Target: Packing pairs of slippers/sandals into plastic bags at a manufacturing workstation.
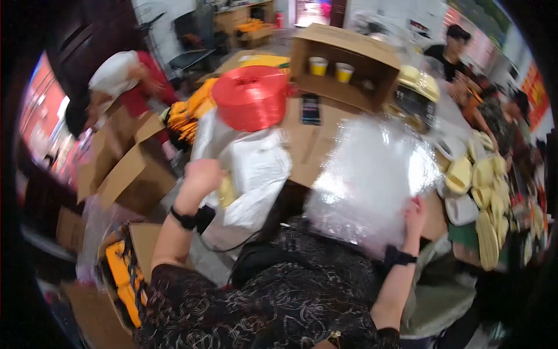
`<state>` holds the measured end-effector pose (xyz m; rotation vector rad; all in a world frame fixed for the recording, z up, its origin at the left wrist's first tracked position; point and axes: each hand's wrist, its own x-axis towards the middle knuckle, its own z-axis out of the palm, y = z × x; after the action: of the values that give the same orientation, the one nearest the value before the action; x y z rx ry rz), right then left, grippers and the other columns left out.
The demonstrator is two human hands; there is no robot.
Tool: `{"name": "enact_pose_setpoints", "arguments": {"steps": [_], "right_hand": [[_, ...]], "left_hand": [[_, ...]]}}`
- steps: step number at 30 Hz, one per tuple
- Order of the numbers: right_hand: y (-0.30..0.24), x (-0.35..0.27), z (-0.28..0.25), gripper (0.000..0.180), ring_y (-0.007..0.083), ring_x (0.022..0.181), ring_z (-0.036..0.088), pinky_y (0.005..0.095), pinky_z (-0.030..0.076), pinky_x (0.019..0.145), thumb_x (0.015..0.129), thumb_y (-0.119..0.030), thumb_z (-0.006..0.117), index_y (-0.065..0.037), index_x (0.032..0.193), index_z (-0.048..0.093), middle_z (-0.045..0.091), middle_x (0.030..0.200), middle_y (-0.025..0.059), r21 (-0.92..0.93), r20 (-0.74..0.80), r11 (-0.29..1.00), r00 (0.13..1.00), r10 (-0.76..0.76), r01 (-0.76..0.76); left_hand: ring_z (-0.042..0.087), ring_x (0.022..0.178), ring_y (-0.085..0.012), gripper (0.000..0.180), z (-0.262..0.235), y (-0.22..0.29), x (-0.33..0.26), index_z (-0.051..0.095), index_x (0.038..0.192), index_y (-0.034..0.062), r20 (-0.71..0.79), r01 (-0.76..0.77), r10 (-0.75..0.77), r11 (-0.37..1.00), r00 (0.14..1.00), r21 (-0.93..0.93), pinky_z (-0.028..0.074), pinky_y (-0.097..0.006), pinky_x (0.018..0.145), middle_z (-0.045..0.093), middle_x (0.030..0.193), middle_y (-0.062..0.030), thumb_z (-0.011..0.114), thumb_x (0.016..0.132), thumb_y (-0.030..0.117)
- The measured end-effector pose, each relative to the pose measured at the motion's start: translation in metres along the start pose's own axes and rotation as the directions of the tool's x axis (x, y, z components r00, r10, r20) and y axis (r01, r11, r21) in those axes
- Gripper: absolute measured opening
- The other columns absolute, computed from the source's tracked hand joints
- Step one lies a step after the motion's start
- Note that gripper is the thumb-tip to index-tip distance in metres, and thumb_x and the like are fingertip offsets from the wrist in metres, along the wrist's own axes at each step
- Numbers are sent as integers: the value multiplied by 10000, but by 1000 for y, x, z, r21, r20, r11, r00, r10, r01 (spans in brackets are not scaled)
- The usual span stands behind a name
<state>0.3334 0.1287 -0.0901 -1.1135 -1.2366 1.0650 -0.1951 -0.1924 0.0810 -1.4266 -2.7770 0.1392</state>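
Clear plastic, glaring under the light: a stack of glossy film point(372, 174) covers the near right of the cardboard-topped table point(302, 161) and reaches over the near edge toward the lap, presumably to lie within easy reach. And here's the right hand point(415, 216), fingers curled at the film's right-hand border, perhaps to steady or part a layer; whether it's pinching any, I cannot tell. Across to the left hand point(203, 177), closed in a loose fist over the table's left side, a pale yellow piece point(226, 192) right beside it; blur hides whether the fingers grip that. White plastic point(258, 166) is bunched just beyond, and behind it sits a fat red roll point(250, 99), its bulk likely keeping it put. Up toward the far edge, a carton point(349, 42) faces its opening this way, sheltering two cups point(318, 66), probably safe there from knocks. Phone point(310, 109) flat before it, and past the right edge, pale yellow slippers point(459, 175) heaped together, seemingly for ready picking.
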Motion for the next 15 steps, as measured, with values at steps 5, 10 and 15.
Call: {"name": "enact_pose_setpoints", "arguments": {"steps": [5, 10, 15], "right_hand": [[-33, -14, 41, 373, 155, 741, 602, 269, 503, 626, 900, 2, 581, -44, 1269, 562, 614, 1070, 70, -150, 56, 988, 998, 32, -24], [-35, -21, 36, 376, 190, 794, 614, 321, 507, 679, 872, -195, 655, -11, 1196, 605, 613, 1094, 123, -421, 7, 888, 980, -201, 185], [-61, -31, 35, 379, 245, 770, 610, 355, 509, 723, 804, -172, 694, -17, 1143, 629, 612, 1036, 158, -537, 231, 780, 945, -230, 321]], "left_hand": [[585, 1007, -396, 434, -82, 88, -62, 587, 1160, 4, -406, -504, 380, 823, 831, -261, 480, -470, 845, 626, 1102, -201, 707, 821, 246], [447, 1273, -415, 502, -73, 208, -36, 532, 1290, 66, -403, -886, 796, 347, 451, -307, 405, -453, 1031, 475, 1395, -204, 690, 848, 245], [304, 1395, -416, 535, -9, 280, 30, 494, 1359, 115, -406, -916, 823, 326, 397, -234, 324, -477, 1112, 348, 1509, -204, 626, 905, 364]]}}
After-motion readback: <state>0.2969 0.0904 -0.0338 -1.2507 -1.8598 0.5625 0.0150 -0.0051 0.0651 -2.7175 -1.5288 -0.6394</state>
